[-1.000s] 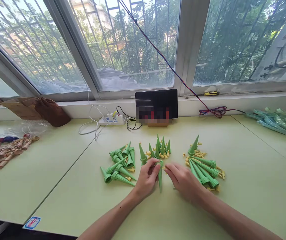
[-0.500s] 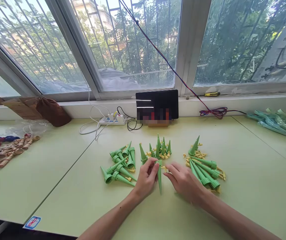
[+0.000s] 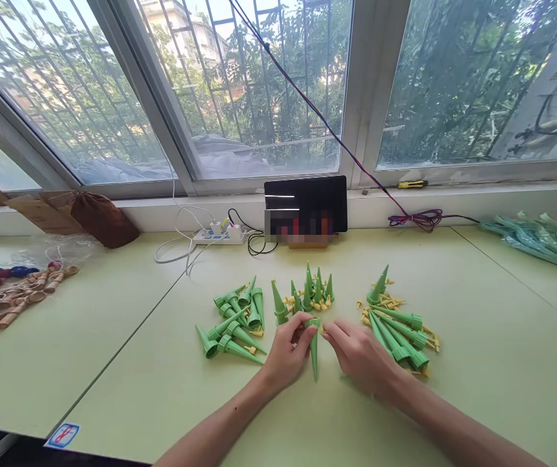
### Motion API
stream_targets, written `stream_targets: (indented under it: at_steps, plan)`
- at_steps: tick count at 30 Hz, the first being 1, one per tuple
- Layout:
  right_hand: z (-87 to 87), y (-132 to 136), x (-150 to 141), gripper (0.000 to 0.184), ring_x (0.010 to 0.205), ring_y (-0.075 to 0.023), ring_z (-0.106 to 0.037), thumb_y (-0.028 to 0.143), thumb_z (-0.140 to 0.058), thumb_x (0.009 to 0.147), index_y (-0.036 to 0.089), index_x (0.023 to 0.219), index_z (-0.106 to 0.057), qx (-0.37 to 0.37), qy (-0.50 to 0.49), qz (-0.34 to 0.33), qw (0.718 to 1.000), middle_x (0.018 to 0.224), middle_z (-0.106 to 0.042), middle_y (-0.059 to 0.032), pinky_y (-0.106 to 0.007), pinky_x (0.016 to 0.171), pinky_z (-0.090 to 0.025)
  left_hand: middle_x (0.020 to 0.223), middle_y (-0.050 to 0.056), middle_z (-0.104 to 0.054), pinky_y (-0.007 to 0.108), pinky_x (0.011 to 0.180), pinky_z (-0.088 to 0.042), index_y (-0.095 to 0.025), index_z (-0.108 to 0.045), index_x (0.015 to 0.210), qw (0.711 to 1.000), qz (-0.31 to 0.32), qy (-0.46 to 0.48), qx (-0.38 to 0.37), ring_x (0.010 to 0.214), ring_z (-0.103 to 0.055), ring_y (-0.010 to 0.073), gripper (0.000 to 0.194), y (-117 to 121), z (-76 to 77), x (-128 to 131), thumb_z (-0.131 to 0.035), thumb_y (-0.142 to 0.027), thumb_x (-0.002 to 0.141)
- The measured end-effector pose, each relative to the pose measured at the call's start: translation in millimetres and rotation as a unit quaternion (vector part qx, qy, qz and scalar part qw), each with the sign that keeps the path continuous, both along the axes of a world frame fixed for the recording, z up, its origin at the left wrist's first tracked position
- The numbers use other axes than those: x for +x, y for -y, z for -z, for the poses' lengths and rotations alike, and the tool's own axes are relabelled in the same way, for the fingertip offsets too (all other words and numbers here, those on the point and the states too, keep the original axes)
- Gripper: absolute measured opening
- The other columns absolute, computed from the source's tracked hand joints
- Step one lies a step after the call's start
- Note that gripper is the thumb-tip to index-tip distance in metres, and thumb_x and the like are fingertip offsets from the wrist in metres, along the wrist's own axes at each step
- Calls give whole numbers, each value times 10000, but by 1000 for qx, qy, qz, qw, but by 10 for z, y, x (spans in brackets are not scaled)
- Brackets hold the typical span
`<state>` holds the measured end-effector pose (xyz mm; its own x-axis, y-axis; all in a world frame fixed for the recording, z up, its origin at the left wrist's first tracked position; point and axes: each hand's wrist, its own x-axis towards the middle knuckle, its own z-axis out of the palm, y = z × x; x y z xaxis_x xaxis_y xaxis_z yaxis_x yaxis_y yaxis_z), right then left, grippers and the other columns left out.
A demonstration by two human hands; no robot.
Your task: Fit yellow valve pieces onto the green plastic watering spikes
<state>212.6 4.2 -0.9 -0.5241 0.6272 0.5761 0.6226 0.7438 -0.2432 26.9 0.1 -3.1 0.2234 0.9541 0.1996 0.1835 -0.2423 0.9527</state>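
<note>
My left hand (image 3: 288,347) is closed around the wide top of a green plant watering spike (image 3: 314,355), which points tip down over the table. Just right of it, my right hand (image 3: 358,347) pinches a small yellow valve piece (image 3: 323,329) close to the spike's collar; the fingers mostly cover it, and I cannot tell whether it touches the spike. Behind my hands, several green spikes (image 3: 318,288) stand tip up among yellow pieces. To the left lies a pile of green spikes (image 3: 239,332), and to the right another pile of spikes (image 3: 399,331) with yellow pieces (image 3: 392,302).
A dark tablet (image 3: 307,198) leans on a stand at the back of the pale table (image 3: 161,389). Left of it are a power strip (image 3: 220,235) and cables. Wooden toy pieces (image 3: 20,295) lie far left, plastic-wrapped items (image 3: 541,241) far right. A yellow cutter (image 3: 412,184) rests on the sill.
The held spike has shifted slightly right and down with my left hand. My right fingers have closed further around the yellow piece, which shows less now.
</note>
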Motion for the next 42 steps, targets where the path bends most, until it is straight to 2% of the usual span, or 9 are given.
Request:
stream_targets:
  at_steps: [5, 9, 16, 25, 29, 34, 42]
  plan:
    - [-15, 5, 12, 366, 562, -150, -493, 220, -301, 1085, 184, 831, -561, -16, -10, -5, 1000, 664, -555, -8, -270, 550, -328, 589, -71, -418, 206, 487, -334, -188, -536, 936, 999, 11, -29, 19, 484, -444, 93, 282, -9, 36, -15, -488, -457, 1001]
    - [5, 5, 19, 313, 593, -157, -554, 188, -319, 1072, 174, 901, -580, -28, -23, -16, 999, 693, -606, -25, -265, 557, -359, 597, -63, -438, 214, 505, -342, -183, -554, 952, 999, 17, -42, 26, 495, -453, 97, 276, -9, 66, -21, -485, -445, 1007]
    - [43, 0, 6, 307, 545, -151, -565, 177, -309, 1068, 177, 914, -575, -21, -47, -13, 999, 659, -611, -13, -257, 527, -373, 593, -55, -458, 216, 512, -343, -177, -578, 935, 998, 21, -50, 33, 502, -450, 98, 285, 10, 10, -7, -497, -443, 1000]
    - [1, -2, 1, 207, 662, -174, -676, 250, -371, 1076, 173, 1136, -553, -36, -90, -23, 995, 795, -701, -46, -258, 592, -486, 581, -75, -416, 194, 449, -350, -185, -549, 946, 999, -4, 40, -15, 456, -424, 81, 336, 7, -1, 15, -525, -519, 975]
    - [-31, 10, 0, 231, 724, -188, -694, 231, -372, 1067, 189, 1221, -538, -42, -82, -30, 995, 881, -716, -73, -268, 631, -520, 599, -79, -407, 188, 421, -368, -190, -550, 917, 995, -27, 90, -42, 443, -401, 70, 351, 5, -44, 30, -574, -539, 941]
    - [1, 0, -2, 210, 658, -169, -666, 210, -383, 1061, 208, 1159, -569, -27, -78, -28, 996, 830, -702, -51, -251, 607, -502, 587, -82, -418, 185, 408, -365, -195, -565, 915, 993, -30, 100, -53, 432, -382, 66, 337, 11, -60, 33, -611, -529, 920]
    - [25, -3, 4, 258, 612, -167, -618, 212, -313, 1083, 172, 1057, -566, -6, -39, -24, 999, 742, -661, -45, -253, 564, -441, 575, -79, -412, 189, 417, -352, -190, -550, 892, 997, -6, 66, -34, 430, -402, 71, 355, 3, -24, 22, -568, -540, 942]
